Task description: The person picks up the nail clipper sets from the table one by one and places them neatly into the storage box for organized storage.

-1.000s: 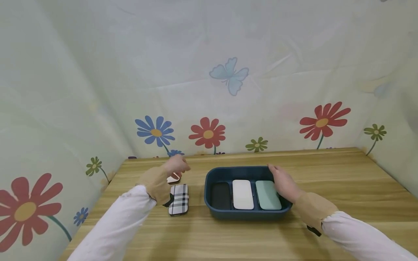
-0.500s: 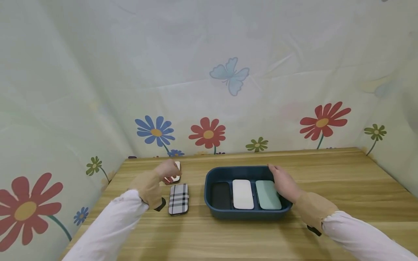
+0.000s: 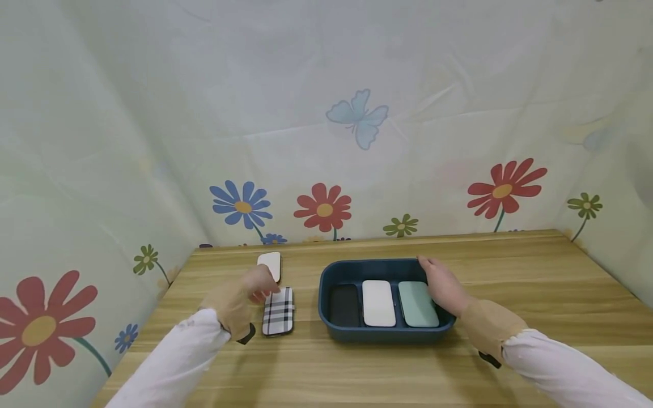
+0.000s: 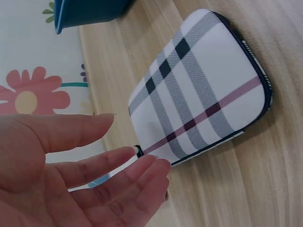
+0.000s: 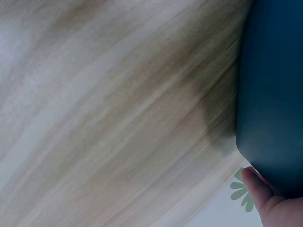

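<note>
My left hand (image 3: 260, 281) is over the far end of a plaid rounded-corner case (image 3: 279, 317), which lies flat on the table. In the left wrist view, the case (image 4: 199, 90) shows white cloth with grey, black and dark red stripes; my thumb and fingers are apart, fingertips right at its near edge, with nothing held. Just beyond lies a flat white rounded case (image 3: 270, 262), partly covered by that hand. My right hand (image 3: 446, 286) grips the right side rim of a dark blue bin (image 3: 388, 335); some of its fingers are hidden.
Inside the bin lie, side by side, a black case (image 3: 344, 306), a white case (image 3: 379, 303) and a pale green case (image 3: 418, 305). The wood-grain table (image 3: 535, 283) ends at a flower-printed cloth backdrop (image 3: 433, 141).
My left hand has moved from above the far white case toward me, over the plaid case, uncovering more of the white one. The right hand and bin stay in place.
</note>
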Demonstrator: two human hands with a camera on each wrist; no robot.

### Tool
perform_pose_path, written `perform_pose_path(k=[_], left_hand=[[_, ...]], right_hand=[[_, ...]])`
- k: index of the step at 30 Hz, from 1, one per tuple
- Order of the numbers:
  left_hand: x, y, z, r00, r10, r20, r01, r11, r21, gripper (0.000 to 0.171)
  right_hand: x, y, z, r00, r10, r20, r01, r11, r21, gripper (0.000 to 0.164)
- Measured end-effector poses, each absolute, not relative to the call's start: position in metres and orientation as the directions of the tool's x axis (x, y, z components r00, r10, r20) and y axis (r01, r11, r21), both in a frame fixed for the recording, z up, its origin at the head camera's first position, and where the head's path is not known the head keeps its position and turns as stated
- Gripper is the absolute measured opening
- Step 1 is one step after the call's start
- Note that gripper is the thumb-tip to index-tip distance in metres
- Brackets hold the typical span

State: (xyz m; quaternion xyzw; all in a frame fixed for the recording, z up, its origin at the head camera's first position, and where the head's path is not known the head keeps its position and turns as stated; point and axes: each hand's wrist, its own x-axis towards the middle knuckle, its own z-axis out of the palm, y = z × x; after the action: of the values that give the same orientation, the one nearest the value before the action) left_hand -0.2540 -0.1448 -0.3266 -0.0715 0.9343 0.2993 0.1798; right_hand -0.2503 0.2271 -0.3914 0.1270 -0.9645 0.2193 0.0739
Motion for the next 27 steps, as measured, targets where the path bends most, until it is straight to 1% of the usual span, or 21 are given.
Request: perform_pose_path(k=[7,11,14,18,25,27], left_hand=[[-0.252,-0.149,-0.333,-0.925,-0.056,-0.377,-0.271,0.791,0.548,0.014],[-0.250,-0.152,-0.341,-0.938,-0.047,-0.343,-0.232,0.820,0.523,0.018],[-0.249,-0.155,-0.348,-0.952,-0.038,-0.304,-0.185,0.862,0.472,0.022],[-0.250,-0.156,-0.352,-0.957,-0.044,-0.285,-0.176,0.872,0.456,0.025],[-0.248,-0.158,-0.360,-0.939,-0.112,-0.324,-0.292,0.758,0.583,0.024],[-0.248,-0.159,-0.362,-0.937,-0.129,-0.325,-0.309,0.740,0.597,0.026]], right_hand=[[-0.250,0.227,-0.391,-0.957,-0.214,0.197,-0.278,0.870,-0.406,0.051],[-0.250,0.226,-0.391,-0.957,-0.214,0.197,-0.278,0.872,-0.404,0.051],[-0.250,0.226,-0.391,-0.956,-0.214,0.201,-0.280,0.871,-0.404,0.051],[-0.250,0.227,-0.391,-0.953,-0.216,0.212,-0.286,0.870,-0.402,0.051],[-0.250,0.226,-0.392,-0.959,-0.208,0.193,-0.271,0.873,-0.406,0.051],[-0.250,0.226,-0.392,-0.962,-0.200,0.185,-0.260,0.873,-0.412,0.052]])
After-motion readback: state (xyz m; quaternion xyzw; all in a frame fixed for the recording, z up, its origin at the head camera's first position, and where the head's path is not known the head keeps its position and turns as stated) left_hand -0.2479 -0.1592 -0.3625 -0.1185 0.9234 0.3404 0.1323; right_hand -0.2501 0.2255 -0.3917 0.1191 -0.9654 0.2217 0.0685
